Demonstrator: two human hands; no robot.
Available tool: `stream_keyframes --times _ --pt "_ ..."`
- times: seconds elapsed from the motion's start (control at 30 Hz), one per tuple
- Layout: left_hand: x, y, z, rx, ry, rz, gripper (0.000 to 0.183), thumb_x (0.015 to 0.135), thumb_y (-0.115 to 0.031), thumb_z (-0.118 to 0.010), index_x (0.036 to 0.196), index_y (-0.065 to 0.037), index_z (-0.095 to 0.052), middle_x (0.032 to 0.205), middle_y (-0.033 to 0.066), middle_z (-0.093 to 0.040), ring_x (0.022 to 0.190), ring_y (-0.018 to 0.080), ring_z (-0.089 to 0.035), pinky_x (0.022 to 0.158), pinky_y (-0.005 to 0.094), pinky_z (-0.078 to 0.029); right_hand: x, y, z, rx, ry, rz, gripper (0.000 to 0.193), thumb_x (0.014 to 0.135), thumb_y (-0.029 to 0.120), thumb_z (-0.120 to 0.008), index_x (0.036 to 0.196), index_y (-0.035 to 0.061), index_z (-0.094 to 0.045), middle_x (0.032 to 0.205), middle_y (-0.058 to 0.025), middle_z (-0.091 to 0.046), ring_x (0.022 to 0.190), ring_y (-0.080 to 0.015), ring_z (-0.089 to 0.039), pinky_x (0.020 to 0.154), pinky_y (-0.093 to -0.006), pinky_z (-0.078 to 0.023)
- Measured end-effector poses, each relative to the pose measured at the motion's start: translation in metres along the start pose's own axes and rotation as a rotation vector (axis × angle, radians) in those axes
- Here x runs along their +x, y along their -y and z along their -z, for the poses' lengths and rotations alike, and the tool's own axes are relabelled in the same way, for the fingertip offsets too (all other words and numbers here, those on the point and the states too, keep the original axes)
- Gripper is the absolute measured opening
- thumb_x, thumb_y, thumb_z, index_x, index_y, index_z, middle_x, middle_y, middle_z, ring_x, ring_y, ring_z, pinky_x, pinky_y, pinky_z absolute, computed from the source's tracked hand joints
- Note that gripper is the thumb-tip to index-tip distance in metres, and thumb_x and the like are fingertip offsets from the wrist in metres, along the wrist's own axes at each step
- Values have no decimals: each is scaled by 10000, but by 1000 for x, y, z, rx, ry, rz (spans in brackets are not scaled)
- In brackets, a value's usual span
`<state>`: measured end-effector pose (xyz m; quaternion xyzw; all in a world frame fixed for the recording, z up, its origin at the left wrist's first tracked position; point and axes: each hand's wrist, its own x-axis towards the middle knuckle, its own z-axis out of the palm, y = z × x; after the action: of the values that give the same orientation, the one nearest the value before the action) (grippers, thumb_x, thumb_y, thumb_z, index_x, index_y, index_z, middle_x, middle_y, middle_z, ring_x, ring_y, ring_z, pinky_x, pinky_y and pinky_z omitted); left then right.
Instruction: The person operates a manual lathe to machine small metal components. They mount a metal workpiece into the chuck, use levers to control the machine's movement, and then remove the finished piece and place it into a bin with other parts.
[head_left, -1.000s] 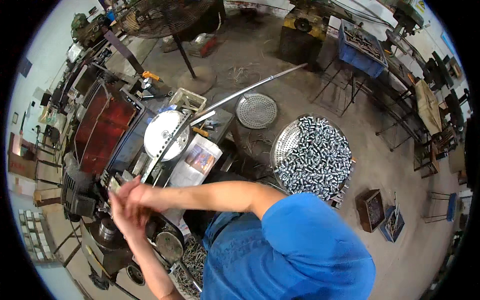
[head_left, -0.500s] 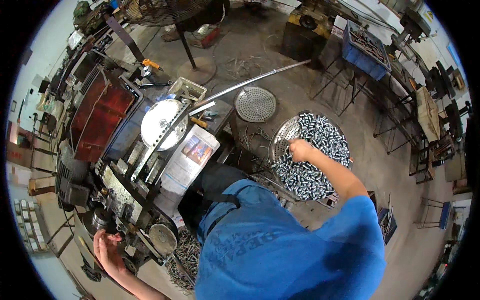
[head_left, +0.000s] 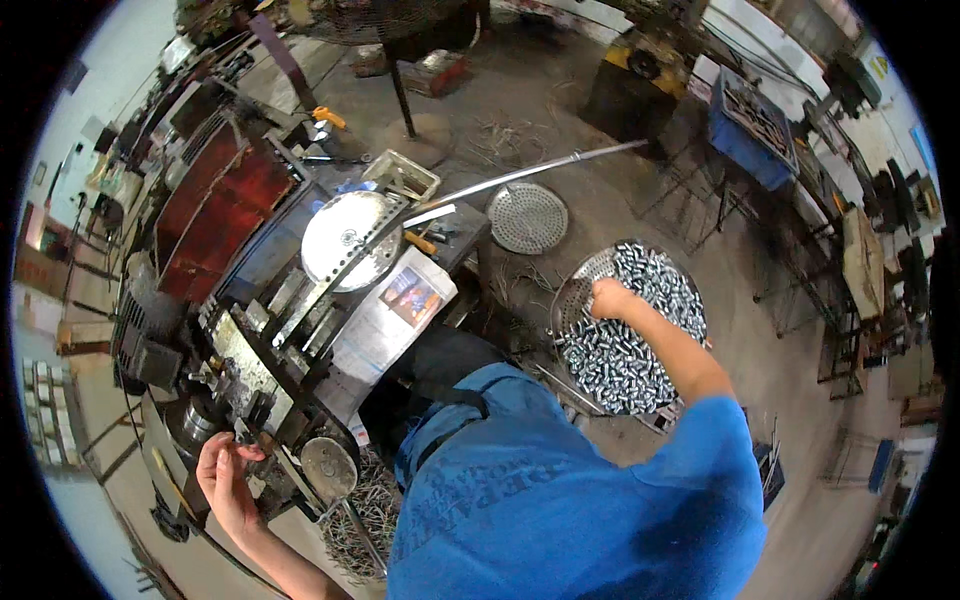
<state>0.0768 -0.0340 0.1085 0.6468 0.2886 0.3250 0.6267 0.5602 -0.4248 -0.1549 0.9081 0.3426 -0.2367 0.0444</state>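
Observation:
My right hand (head_left: 612, 299) is closed over the left part of a round perforated metal tray (head_left: 572, 303). A heap of short shiny metal cylinders (head_left: 640, 360) covers most of that tray. Whatever the right fingers hold, if anything, is hidden. At the lower left, my left hand (head_left: 229, 485) is beside a bench machine, just below its round metal spindle head (head_left: 203, 418). Its fingers are curled in toward the thumb at a small dark machine part, and I cannot make out what is between them. A round metal disc (head_left: 328, 467) lies to the right of that hand.
A folded newspaper (head_left: 395, 312) and a large white disc (head_left: 350, 240) lie on the machine bench. From there a long metal bar (head_left: 530, 166) juts out over the floor. Another perforated round plate (head_left: 527, 218) lies beyond. Thin metal scraps (head_left: 360, 520) are heaped below the machine.
The whole view has shifted slightly, so the bench and tray appear further right and lower. My right hand stays closed over the tray; my left fingers have moved a little at the machine.

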Motion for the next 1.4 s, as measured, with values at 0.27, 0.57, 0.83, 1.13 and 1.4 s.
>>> stream_keyframes --times 0.27,0.57,0.83,1.13,1.4 --pt "7 33 -46 166 101 210 272 888 -189 -562 1006 56 -582 793 99 -650 750 168 -628 717 284 -488 -51 205 140 587 -342 942 545 557 131 -635 1089 15 -615 1228 -207 -532 1127 -355 -515 945 -399 -416" --pt "-5 52 -35 2 62 172 411 943 -333 -486 787 16 -638 669 39 -618 658 96 -568 631 249 -442 -92 415 161 546 -256 1679 597 546 73 -582 1126 -59 -537 1224 -254 -484 1058 -404 -505 899 -421 -433" --pt "-12 51 1 25 -19 121 317 883 -264 -535 750 3 -639 609 29 -601 593 88 -548 586 249 -441 -96 463 171 374 -207 1758 531 546 88 -612 1067 -14 -585 1147 -209 -530 985 -372 -533 849 -413 -462" --pt "-9 42 31 405 -168 -21 300 840 -261 -515 731 -1 -616 568 102 -562 513 118 -542 478 309 -420 -96 510 194 150 -115 1786 454 555 118 -638 1000 33 -618 1123 -177 -535 982 -348 -519 842 -405 -457" --pt "-52 6 102 799 -299 -52 380 854 -367 -565 1025 -31 -611 758 162 -638 713 306 -637 639 390 -486 -71 587 189 37 -236 1770 436 542 114 -636 955 -24 -633 1105 -217 -553 995 -355 -532 855 -404 -457"
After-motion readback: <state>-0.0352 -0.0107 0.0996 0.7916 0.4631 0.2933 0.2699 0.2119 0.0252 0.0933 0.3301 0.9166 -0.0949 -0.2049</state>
